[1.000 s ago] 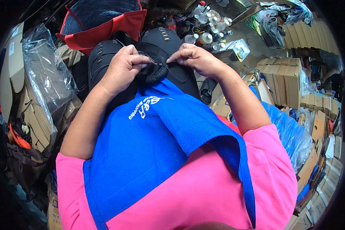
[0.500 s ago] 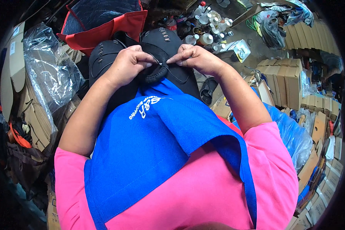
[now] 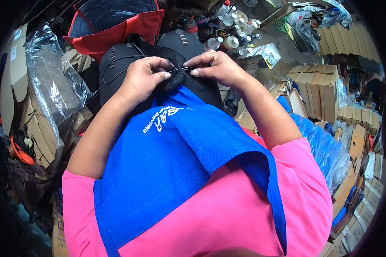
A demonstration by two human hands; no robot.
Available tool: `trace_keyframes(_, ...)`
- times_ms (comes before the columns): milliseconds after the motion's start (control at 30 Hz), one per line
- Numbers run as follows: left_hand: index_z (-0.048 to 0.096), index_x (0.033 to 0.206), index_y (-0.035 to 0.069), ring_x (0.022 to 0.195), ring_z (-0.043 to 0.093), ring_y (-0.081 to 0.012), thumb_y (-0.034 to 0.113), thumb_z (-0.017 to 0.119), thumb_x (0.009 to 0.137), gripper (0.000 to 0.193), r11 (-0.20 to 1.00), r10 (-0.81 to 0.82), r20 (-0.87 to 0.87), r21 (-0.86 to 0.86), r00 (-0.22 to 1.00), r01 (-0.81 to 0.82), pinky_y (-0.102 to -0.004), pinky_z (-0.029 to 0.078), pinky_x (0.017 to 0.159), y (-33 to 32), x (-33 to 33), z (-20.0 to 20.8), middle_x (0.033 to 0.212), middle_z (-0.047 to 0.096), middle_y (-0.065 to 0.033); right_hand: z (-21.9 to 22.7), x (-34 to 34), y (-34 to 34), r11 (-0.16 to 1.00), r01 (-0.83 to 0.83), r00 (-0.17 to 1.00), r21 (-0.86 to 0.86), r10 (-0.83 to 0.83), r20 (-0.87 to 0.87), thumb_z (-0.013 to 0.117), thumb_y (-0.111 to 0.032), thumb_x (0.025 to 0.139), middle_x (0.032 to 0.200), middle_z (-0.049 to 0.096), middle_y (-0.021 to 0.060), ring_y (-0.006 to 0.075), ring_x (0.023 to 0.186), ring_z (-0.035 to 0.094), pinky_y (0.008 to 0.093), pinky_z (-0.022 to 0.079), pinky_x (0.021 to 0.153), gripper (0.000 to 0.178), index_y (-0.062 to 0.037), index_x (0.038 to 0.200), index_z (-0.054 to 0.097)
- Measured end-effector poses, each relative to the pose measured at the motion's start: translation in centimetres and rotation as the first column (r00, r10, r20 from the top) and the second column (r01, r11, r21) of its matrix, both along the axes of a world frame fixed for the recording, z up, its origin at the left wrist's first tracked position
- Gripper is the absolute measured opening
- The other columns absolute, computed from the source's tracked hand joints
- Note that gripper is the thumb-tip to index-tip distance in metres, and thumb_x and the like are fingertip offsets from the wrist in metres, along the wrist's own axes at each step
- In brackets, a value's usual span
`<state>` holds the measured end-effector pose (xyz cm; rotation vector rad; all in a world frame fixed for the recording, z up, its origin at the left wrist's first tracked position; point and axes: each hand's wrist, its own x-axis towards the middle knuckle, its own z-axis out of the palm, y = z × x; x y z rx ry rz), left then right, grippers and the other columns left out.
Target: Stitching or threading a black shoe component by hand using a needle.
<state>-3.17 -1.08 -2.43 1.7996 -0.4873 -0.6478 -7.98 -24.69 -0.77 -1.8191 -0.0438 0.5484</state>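
A black soft piece with a coarsely stitched, curved edge [image 3: 173,81] lies across my lap, between my two hands. My left hand [image 3: 146,78] is closed in a pinch at its left side, on a thin dark needle [image 3: 175,69] with a pale tip. From the right, my right hand [image 3: 221,70] pinches a second thin needle [image 3: 185,68], its bright tip close to the other one. Black thread [image 3: 108,79] loops over my left knee, and another strand hangs below my right fingers. Part of the piece is hidden behind my fingers.
Beyond my knees stands an open red bag [image 3: 116,36] with a dark lining. Several bottles [image 3: 231,42] crowd the floor ahead. Cardboard boxes [image 3: 315,92] are stacked at right, with blue plastic wrapping [image 3: 319,139] nearer. Clear plastic [image 3: 58,81] covers cardboard at left. A dark sandal [image 3: 231,103] lies by my right leg.
Both hands have shifted slightly and their pinches have turned. The needle tips now show near each other above the stitched edge. The thread over my left knee has moved.
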Motion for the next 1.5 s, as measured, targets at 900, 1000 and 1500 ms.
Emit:
trace_keyframes(900,0.055,0.09,0.001,0.08,0.06,-0.0328,0.004,0.056,0.083,0.008,0.947,-0.26,0.281,0.263,0.924,0.187,-0.0382,0.047,0.07,-0.8,0.7,2.0,0.076,0.058,-0.0182,0.5,-3.8,-2.6,0.976,0.045,0.989,-0.214,-0.014,0.146,0.071,-0.016,0.082,0.088,0.055,0.0003,0.0099,0.087,0.053,0.0257,0.044,0.08,0.015,-0.0037,0.088,0.063)
trace_keyframes(1000,0.055,0.091,0.001,0.084,0.059,-0.0358,0.005,0.054,0.083,0.009,0.894,-0.408,0.428,0.367,0.807,0.257,-0.0416,0.046,0.073,-0.8,1.0,2.2,0.078,0.059,-0.0189,2.1,-2.6,-2.8,0.979,0.205,0.976,-0.007,-0.204,0.073,0.064,-0.017,0.087,0.081,0.055,-0.0015,0.0089,0.081,0.053,0.0257,0.044,0.075,0.015,-0.0022,0.087,0.059)
trace_keyframes(1500,0.056,0.091,0.005,0.083,0.06,-0.0349,0.007,0.05,0.079,0.013,0.867,-0.475,0.54,0.42,0.695,0.266,-0.046,0.045,0.075,0.1,1.6,1.2,0.079,0.061,-0.0169,3.7,1.1,3.0,0.425,-0.157,0.733,-0.892,0.656,0.184,0.054,-0.012,0.079,0.077,0.065,0.0059,0.024,0.089,0.063,0.0387,0.04,0.084,0.021,-0.0186,0.097,0.063)
